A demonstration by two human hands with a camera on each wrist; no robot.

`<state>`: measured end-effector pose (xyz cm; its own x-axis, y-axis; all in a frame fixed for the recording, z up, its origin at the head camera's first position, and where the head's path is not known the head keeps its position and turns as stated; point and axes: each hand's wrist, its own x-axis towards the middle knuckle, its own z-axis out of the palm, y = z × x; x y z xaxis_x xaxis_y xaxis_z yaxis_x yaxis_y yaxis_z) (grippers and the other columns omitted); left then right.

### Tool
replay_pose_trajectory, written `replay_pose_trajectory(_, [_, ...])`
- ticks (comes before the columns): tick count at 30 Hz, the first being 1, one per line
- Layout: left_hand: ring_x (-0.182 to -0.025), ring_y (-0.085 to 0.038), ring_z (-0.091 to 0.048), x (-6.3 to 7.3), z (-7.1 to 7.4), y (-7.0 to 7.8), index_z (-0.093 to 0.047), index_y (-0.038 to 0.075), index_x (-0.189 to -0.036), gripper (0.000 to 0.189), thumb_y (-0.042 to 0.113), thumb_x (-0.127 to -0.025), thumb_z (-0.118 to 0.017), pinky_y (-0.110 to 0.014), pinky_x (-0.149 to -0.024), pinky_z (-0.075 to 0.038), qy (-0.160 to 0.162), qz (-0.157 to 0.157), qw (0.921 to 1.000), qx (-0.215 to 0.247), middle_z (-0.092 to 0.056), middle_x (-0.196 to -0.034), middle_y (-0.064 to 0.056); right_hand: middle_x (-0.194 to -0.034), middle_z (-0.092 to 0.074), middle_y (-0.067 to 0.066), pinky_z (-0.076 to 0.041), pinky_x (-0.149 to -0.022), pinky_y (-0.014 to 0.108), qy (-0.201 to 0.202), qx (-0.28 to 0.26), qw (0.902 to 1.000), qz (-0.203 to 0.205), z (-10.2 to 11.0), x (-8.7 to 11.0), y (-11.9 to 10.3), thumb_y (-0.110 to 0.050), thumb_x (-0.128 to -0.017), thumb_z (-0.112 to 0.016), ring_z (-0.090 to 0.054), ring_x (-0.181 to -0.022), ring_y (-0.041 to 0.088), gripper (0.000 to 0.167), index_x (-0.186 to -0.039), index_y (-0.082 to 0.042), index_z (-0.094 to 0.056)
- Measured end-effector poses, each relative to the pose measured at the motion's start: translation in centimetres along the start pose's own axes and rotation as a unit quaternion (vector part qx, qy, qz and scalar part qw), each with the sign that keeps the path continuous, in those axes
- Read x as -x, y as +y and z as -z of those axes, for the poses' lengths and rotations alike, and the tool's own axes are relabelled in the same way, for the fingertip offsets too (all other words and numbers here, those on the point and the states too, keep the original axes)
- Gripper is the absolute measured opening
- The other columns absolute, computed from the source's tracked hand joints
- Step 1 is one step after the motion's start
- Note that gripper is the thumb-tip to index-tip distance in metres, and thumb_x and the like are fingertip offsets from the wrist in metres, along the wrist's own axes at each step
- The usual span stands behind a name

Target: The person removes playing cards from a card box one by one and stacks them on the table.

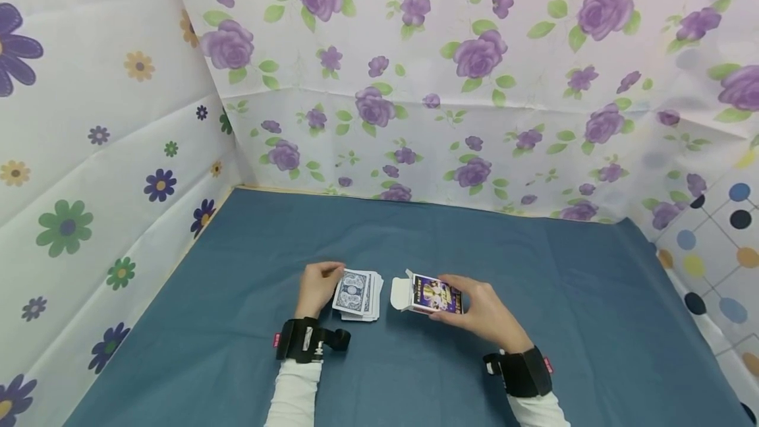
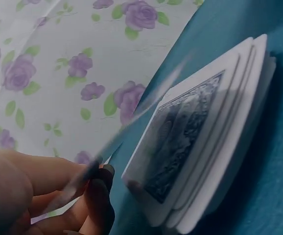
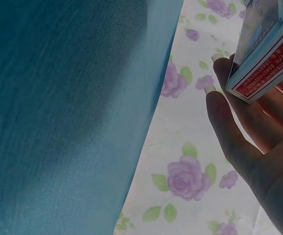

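Note:
My left hand [image 1: 317, 287] is at the left side of a loosely squared stack of playing cards [image 1: 372, 298] with blue-and-white patterned backs. Between thumb and fingers it pinches one playing card [image 2: 131, 120], seen nearly edge-on in the left wrist view and raised from the stack [image 2: 180, 142]. To the right, my right hand [image 1: 486, 312] grips a small purple card box [image 1: 435, 294] by its right end, thumb on the near side and fingers on the far side. The box's white flap [image 1: 400, 293] stands open toward the stack. In the right wrist view the box's red-labelled end [image 3: 266, 66] shows.
A blue cloth [image 1: 379, 374] covers the table. Behind it hangs a white sheet [image 1: 427, 130] with purple roses, and a flowered sheet [image 1: 118, 170] runs along the left side. A dotted sheet [image 1: 720, 269] stands at the right.

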<state>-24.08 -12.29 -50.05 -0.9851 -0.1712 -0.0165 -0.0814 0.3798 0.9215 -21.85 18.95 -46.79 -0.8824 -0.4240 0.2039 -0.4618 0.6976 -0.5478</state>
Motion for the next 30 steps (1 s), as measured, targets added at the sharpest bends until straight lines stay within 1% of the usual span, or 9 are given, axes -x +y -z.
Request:
replay_pose_trajectory(3, [-0.097,-0.032,-0.062,0.1,-0.2,0.1,-0.068,0.0,-0.117,0.025,0.009,-0.097,-0.056,-0.042,-0.083,-0.049,0.0,-0.008,0.9999,-0.014,-0.067,-0.111,-0.021,-0.125,-0.065,0.009,-0.05,-0.078,0.032,-0.002,-0.002,1.0,0.0,0.0,0.0,0.0,-0.05,-0.076,-0.077,-0.062,-0.102,0.015,0.07,-0.13,-0.009,-0.061])
replay_pose_trajectory(7, [-0.09,-0.031,-0.064,0.3,-0.4,0.1,-0.067,-0.001,-0.118,0.025,0.007,-0.096,-0.057,-0.038,-0.076,-0.05,0.009,-0.023,0.999,-0.038,-0.068,-0.106,-0.022,-0.125,-0.065,0.008,-0.05,-0.077,0.03,-0.008,-0.005,1.0,-0.001,0.0,-0.1,0.0,-0.051,-0.077,-0.077,-0.062,-0.101,0.014,0.07,-0.131,-0.01,-0.061])
replay_pose_trajectory(10, [-0.083,-0.03,-0.064,0.4,-0.6,0.1,-0.067,-0.002,-0.117,0.025,0.007,-0.095,-0.06,-0.035,-0.071,-0.049,0.024,-0.029,0.9977,-0.056,-0.07,-0.099,-0.022,-0.126,-0.065,0.008,-0.05,-0.078,0.03,-0.009,-0.007,0.9999,-0.005,0.0,-0.1,0.1,-0.052,-0.077,-0.077,-0.061,-0.101,0.014,0.07,-0.131,-0.011,-0.06])
replay_pose_trajectory(15, [-0.07,-0.025,-0.061,0.1,-0.9,0.4,-0.07,-0.001,-0.111,0.024,0.009,-0.09,-0.067,-0.034,-0.062,-0.047,0.056,-0.025,0.9946,-0.083,-0.069,-0.086,-0.018,-0.126,-0.065,0.008,-0.05,-0.077,0.03,-0.009,-0.011,0.9998,-0.012,0.0,0.0,0.1,-0.051,-0.076,-0.077,-0.061,-0.101,0.014,0.071,-0.131,-0.01,-0.06])
replay_pose_trajectory(18, [-0.067,-0.023,-0.06,0.0,-1.2,0.4,-0.071,-0.001,-0.108,0.023,0.01,-0.088,-0.07,-0.033,-0.06,-0.046,0.067,-0.028,0.9924,-0.099,-0.067,-0.081,-0.016,-0.127,-0.065,0.008,-0.05,-0.078,0.03,-0.008,-0.01,0.9999,-0.01,0.0,0.0,0.1,-0.051,-0.076,-0.077,-0.062,-0.102,0.014,0.071,-0.132,-0.01,-0.06])
replay_pose_trajectory(21, [-0.066,-0.022,-0.06,0.0,-1.4,0.2,-0.07,-0.002,-0.106,0.022,0.01,-0.087,-0.071,-0.033,-0.059,-0.047,0.065,-0.035,0.9916,-0.106,-0.067,-0.079,-0.016,-0.127,-0.065,0.008,-0.051,-0.079,0.032,-0.008,-0.008,0.9999,-0.007,0.0,0.0,0.1,-0.051,-0.076,-0.077,-0.063,-0.105,0.017,0.071,-0.132,-0.01,-0.06])
replay_pose_trajectory(23, [-0.065,-0.021,-0.059,0.1,-1.5,0.1,-0.07,-0.002,-0.106,0.022,0.011,-0.088,-0.071,-0.032,-0.059,-0.046,0.061,-0.034,0.9917,-0.108,-0.066,-0.078,-0.015,-0.127,-0.065,0.009,-0.051,-0.081,0.035,-0.009,-0.011,0.9999,-0.005,-0.1,0.0,0.1,-0.052,-0.076,-0.077,-0.063,-0.108,0.018,0.071,-0.132,-0.01,-0.06])
replay_pose_trajectory(26, [-0.063,-0.02,-0.057,0.3,-1.6,0.1,-0.07,-0.004,-0.105,0.022,0.01,-0.088,-0.07,-0.032,-0.058,-0.045,0.058,-0.042,0.9917,-0.107,-0.065,-0.077,-0.015,-0.127,-0.064,0.008,-0.051,-0.083,0.039,-0.011,-0.019,0.9997,-0.006,-0.1,0.0,0.0,-0.053,-0.076,-0.076,-0.063,-0.109,0.019,0.072,-0.132,-0.01,-0.06])
replay_pose_trajectory(30, [-0.063,-0.019,-0.057,0.3,-1.9,0.1,-0.07,-0.004,-0.105,0.022,0.01,-0.088,-0.07,-0.032,-0.059,-0.045,0.055,-0.047,0.9918,-0.105,-0.065,-0.077,-0.015,-0.127,-0.064,0.008,-0.051,-0.084,0.04,-0.013,-0.025,0.9996,-0.009,-0.1,0.0,0.0,-0.054,-0.076,-0.076,-0.063,-0.11,0.019,0.072,-0.132,-0.01,-0.06])
